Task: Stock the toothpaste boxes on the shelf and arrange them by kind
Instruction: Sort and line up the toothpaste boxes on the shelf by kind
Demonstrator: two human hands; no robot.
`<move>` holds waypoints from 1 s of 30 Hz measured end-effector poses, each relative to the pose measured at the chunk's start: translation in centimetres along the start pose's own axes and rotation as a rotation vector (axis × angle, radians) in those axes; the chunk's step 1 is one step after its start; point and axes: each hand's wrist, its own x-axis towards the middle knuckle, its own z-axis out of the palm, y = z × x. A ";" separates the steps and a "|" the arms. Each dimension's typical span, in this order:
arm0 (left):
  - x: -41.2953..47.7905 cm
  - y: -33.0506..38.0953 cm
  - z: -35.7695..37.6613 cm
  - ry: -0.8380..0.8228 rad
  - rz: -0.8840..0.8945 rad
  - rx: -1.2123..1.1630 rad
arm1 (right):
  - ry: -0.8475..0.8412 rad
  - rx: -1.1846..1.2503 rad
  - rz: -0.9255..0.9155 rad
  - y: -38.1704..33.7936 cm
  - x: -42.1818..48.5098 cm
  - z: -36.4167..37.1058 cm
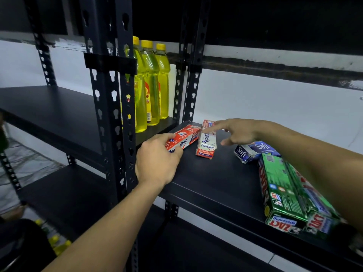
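On the black shelf (206,179), my left hand (157,160) grips the near end of a red Pepsodent box (186,136) lying at the shelf's left end. A second red-and-white Pepsodent box (207,142) lies just to its right; my right hand (233,132) touches its top with the index finger straight. Blue Safi boxes (253,151) lie further right, partly under my right forearm. Green Zact boxes (284,195) lie side by side at the shelf's front right, their far ends hidden by my arm.
Three yellow bottles (151,83) stand on the neighbouring shelf to the left, behind black slotted uprights (110,95). A white wall backs the shelf. Lower shelves sit below, with yellow-capped items at the bottom left.
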 end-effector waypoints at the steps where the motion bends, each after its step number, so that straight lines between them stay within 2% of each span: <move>1: 0.0 0.0 0.0 0.001 0.000 0.000 | 0.048 -0.082 -0.013 0.0 0.2 0.0; 4: 0.0 0.0 -0.1 0.005 0.004 0.003 | 0.107 -0.236 -0.063 -0.5 0.6 0.1; 11: 0.0 0.1 -0.2 -0.004 -0.001 -0.001 | 0.072 -0.146 -0.092 -0.9 0.9 -0.7; 19: -0.1 0.1 -0.2 0.001 0.001 0.008 | 0.032 -0.115 0.034 0.8 0.4 -1.6; 22: 0.0 0.0 -0.1 0.007 0.007 0.002 | 0.033 -0.027 0.060 1.9 -0.2 -1.6; 26: 0.1 0.0 -0.1 0.011 0.007 0.002 | 0.155 0.019 0.151 3.4 -0.2 -1.6; 30: 0.1 0.0 -0.1 0.011 0.000 -0.008 | 0.309 -0.073 0.305 4.1 1.0 -0.7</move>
